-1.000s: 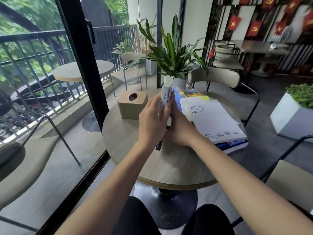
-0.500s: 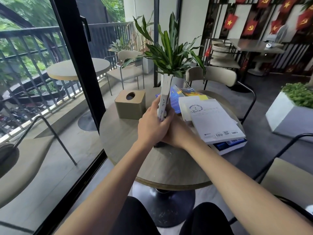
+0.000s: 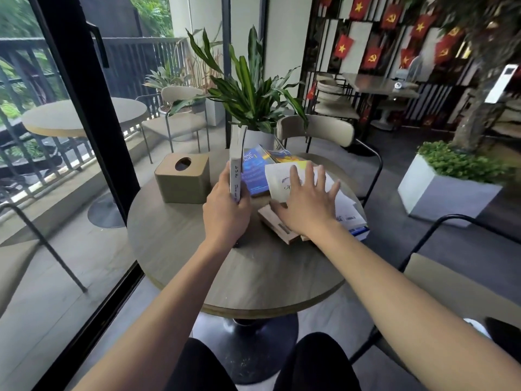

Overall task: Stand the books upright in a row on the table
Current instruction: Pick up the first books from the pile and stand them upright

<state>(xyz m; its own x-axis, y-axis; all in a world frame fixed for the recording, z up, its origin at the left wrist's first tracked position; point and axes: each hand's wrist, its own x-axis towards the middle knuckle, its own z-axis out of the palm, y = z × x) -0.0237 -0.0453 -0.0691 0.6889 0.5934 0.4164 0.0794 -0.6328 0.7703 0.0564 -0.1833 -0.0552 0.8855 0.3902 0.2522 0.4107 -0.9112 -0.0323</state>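
A white book stands upright on the round table, spine toward me, with my left hand gripping its lower part. To its right a white book tops a flat stack, and my right hand lies spread on it, fingers apart. A blue book and a yellow-and-blue book lie flat behind. A tan book edge sticks out under my right hand.
A tan tissue box sits left of the upright book. A potted plant stands at the table's far edge, with a chair behind it. A glass door frame runs along the left, and another chair stands at my right.
My right hand has let go of the upright book and moved right onto the flat stack. My left hand still holds the book upright. The view has shifted slightly.
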